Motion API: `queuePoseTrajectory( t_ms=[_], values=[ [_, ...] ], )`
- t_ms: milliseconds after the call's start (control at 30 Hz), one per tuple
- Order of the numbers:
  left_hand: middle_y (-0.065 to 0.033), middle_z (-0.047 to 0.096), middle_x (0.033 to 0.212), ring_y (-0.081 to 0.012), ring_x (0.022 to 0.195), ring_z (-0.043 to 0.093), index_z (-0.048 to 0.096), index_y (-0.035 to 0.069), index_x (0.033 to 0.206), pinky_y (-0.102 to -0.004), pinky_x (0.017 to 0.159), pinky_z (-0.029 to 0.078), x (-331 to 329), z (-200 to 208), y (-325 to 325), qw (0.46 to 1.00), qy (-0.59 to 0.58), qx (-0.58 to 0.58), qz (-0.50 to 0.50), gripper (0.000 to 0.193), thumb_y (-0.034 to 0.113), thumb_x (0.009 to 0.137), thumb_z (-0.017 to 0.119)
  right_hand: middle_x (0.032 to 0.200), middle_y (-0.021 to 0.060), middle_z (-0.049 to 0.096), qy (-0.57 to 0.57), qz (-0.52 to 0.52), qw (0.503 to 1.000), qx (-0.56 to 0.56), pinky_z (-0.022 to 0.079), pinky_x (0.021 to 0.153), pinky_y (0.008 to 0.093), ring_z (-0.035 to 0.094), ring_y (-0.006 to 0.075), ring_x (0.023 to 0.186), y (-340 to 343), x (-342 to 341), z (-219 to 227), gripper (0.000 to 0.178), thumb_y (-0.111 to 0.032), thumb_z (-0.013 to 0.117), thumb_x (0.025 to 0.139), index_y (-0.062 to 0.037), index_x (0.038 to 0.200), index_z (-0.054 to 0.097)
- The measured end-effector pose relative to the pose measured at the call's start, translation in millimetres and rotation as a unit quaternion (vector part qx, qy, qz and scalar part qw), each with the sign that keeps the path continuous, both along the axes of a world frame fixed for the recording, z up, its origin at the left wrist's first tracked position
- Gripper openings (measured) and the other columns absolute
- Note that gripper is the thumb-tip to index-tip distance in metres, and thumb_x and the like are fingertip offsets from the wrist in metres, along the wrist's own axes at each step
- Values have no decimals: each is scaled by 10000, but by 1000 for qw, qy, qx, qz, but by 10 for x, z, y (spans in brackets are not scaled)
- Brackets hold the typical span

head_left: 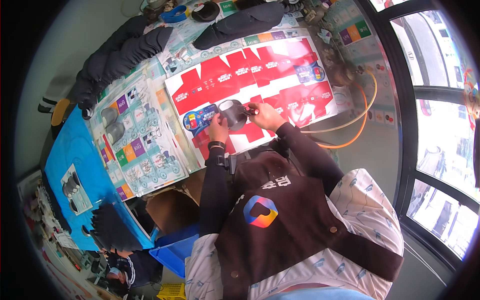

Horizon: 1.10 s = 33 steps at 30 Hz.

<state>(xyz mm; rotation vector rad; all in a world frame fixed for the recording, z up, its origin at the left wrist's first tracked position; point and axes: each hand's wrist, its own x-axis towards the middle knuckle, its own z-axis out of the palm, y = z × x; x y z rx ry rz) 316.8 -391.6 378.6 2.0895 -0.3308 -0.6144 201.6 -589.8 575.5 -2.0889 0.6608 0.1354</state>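
Over the printed red and white sheet point(192, 80) on the table, my two hands meet at a dark grey, curved cut piece point(237, 120) with a white oval at its upper side. My left hand point(218, 129) grips the left edge of this piece, fingers closed on it. At its right edge, my right hand point(266, 117) is closed on a small dark tool point(248, 111) with a bit of red on it; its kind is too small to make out. The tool's end touches or nearly touches the piece.
Dark cut pieces point(117, 57) lie fanned at the far left, with another dark stack point(240, 25) at the back. A blue tape roll point(175, 14) lies there. Yellow and orange hoses point(367, 107) curve at right. A blue bin point(175, 252) stands below; another person point(135, 270) is lower left.
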Motion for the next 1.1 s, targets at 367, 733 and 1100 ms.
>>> queuePoseTrajectory(
  t_ms=[367,733,1100],
  values=[
    [-142,755,1022,-279,880,730,644,40,1212,-390,787,563,-24,830,-314,990,-60,31,-126,422,292,896,764,893,276,687,38,-4,998,-46,530,808,558,664,475,909,-186,-11,-109,284,-241,547,864,-26,984,689],
    [-133,731,993,-314,887,714,618,46,1192,-416,770,554,-30,373,-339,998,38,-4,-40,491,310,835,827,899,284,684,16,7,997,-73,531,792,549,659,476,898,-173,-116,-11,305,-236,512,919,-29,1052,694],
    [-135,744,977,-239,833,734,604,29,1172,-364,690,597,-58,528,-412,999,-2,10,-51,464,244,836,842,899,270,683,23,-16,998,-57,520,800,559,652,481,903,-161,-245,-76,251,-202,576,864,-35,1015,689]
  ],
)
